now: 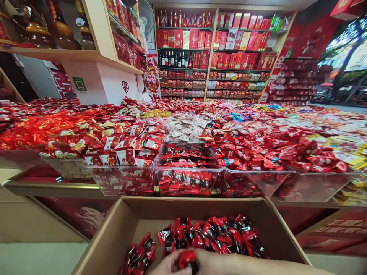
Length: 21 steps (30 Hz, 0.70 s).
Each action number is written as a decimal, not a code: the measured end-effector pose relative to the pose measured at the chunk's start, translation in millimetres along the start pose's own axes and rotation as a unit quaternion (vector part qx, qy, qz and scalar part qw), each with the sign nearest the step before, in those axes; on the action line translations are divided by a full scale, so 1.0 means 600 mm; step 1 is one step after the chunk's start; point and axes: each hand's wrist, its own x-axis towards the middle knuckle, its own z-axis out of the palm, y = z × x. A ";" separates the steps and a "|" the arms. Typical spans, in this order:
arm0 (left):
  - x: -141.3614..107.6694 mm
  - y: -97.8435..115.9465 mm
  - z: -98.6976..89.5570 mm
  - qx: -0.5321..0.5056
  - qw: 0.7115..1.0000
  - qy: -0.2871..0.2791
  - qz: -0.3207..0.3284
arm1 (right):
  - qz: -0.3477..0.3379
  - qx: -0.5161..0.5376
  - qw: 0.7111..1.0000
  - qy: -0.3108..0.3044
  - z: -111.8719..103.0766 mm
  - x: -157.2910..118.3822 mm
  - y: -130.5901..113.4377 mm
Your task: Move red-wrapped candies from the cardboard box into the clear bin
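At the bottom edge, my left hand (169, 264) is closed with its fingers curled around a red-and-black wrapped snack packet (187, 256). My right hand (205, 260) comes in from the right and closes on the same packet from the other side; most of its fingers are hidden. Both hands are low inside an open cardboard box (197, 206). Loose packets of the same kind (218, 231) cover the middle and right of the box floor, and a smaller pile (140, 252) lies at the left.
Just beyond the box, a clear plastic bin (187, 172) holds similar packets below its rim. Fuller bins stand beside it, one with red-and-white packets (126, 152), another with red ones (252, 152). Shelves of bottles and red boxes (186, 38) line the back wall.
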 end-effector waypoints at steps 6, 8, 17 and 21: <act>-0.021 0.077 0.029 0.004 0.987 0.139 0.082 | -0.085 0.125 0.988 0.001 -0.042 -0.051 -0.046; -0.019 0.090 0.030 0.049 0.983 0.145 0.106 | -0.102 0.130 0.986 -0.006 -0.049 -0.057 -0.061; -0.018 0.095 0.014 0.038 0.979 0.180 0.088 | -0.122 0.112 0.986 -0.024 -0.050 -0.063 -0.080; -0.018 0.098 0.004 0.029 0.981 0.171 0.084 | -0.138 0.034 0.989 0.028 -0.052 -0.058 -0.088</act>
